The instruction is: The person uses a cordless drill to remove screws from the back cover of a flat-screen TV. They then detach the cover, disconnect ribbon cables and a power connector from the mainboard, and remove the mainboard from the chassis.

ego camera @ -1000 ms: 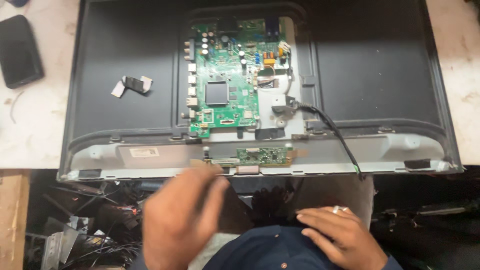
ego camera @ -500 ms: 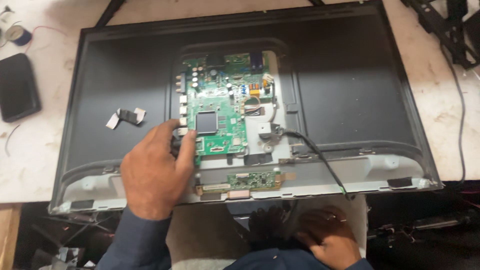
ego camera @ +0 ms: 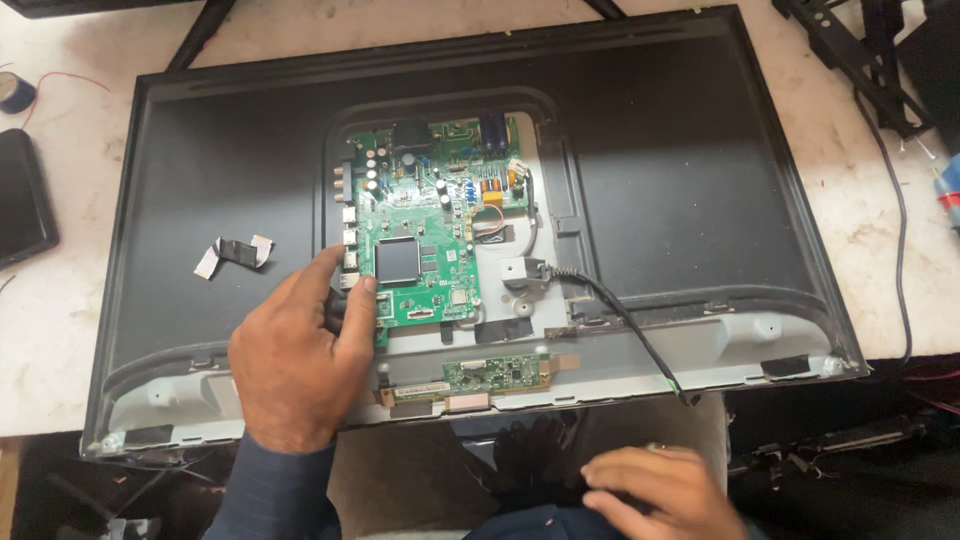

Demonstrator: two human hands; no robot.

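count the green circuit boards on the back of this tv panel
2. The large green main board sits in the centre recess of the TV panel, with the left hand at its lower left edge. The small narrow board lies below it, on the grey bottom strip.

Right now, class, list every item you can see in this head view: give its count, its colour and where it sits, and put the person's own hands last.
Television back panel: one, black, face down across the white table.
Main circuit board: one, green, centre of the panel.
Small circuit board: one, green, on the panel's grey lower edge.
Cable: one, black, from beside the main board over the near edge.
Ribbon cable piece: one, black and white, loose on the panel's left part.
Tape roll: one, dark blue, far left of the table.
Dark flat device: one, left edge.
Left hand: fingers at the main board's lower left edge.
Right hand: low, near the lap.
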